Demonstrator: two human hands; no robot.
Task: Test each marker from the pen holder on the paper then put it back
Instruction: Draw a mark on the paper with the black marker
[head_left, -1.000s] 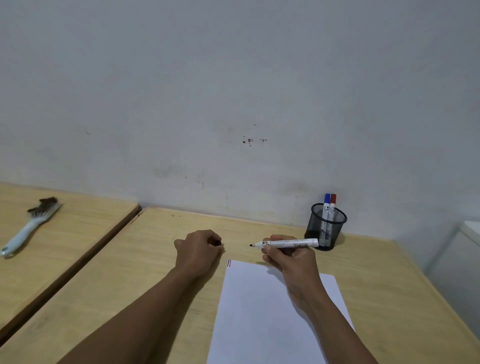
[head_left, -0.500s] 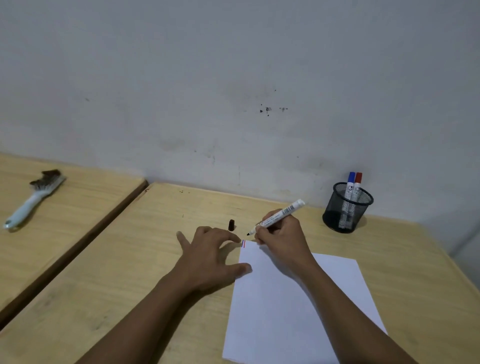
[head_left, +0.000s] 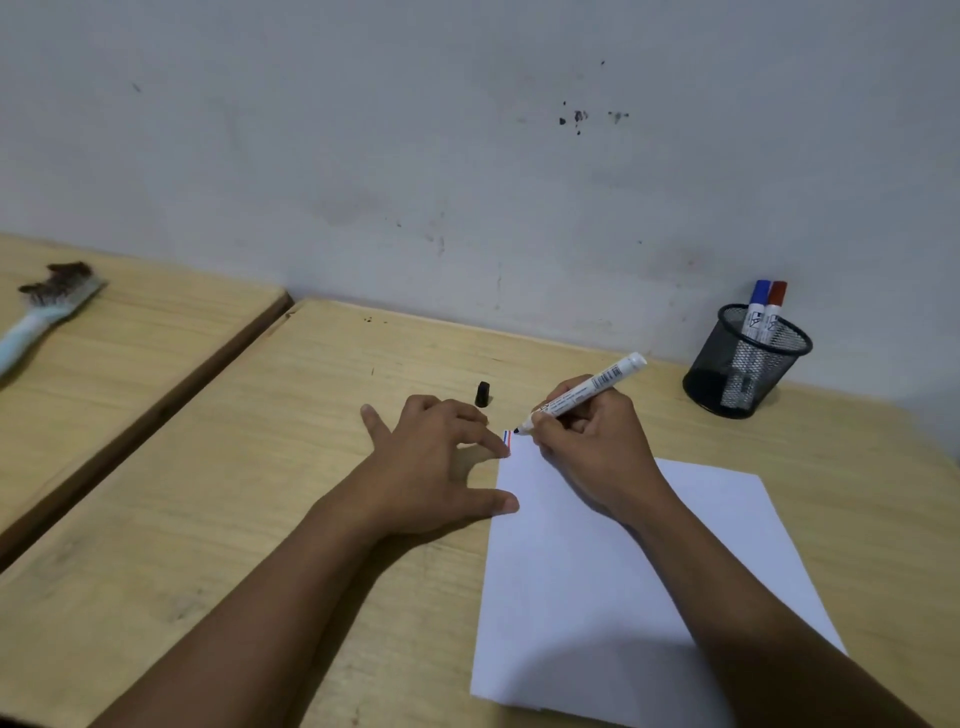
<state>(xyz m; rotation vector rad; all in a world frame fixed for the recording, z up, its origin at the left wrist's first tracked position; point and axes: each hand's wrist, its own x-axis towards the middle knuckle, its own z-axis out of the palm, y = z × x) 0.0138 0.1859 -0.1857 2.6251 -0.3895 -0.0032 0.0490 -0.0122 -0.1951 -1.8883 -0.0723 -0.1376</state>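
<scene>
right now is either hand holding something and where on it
The right hand holds the uncapped white black-tipped marker by its lower barrel, near the tip. The left hand grips nothing; it lies flat, fingers on the white paper sheet's edge.

A pale grey-white plastered wall (head_left: 363, 130) fills the upper half of the view, scuffed and smudged. A cluster of small dark specks (head_left: 577, 118) sits high on it, right of centre, and fainter marks trail down toward its foot. Against the base of the wall stands a light wooden desk with a visible grain (head_left: 234, 519), its far edge touching the wall. To the left of this desk, just beside it, is a second light wooden desk (head_left: 130, 353), the two parted by a narrow dark gap (head_left: 156, 415). On the second desk, near its left edge, lies a pale blue-handled brush with dark bristles (head_left: 47, 306), possibly a wire brush. The light is soft and even, dimmer toward the wall's right end.
</scene>
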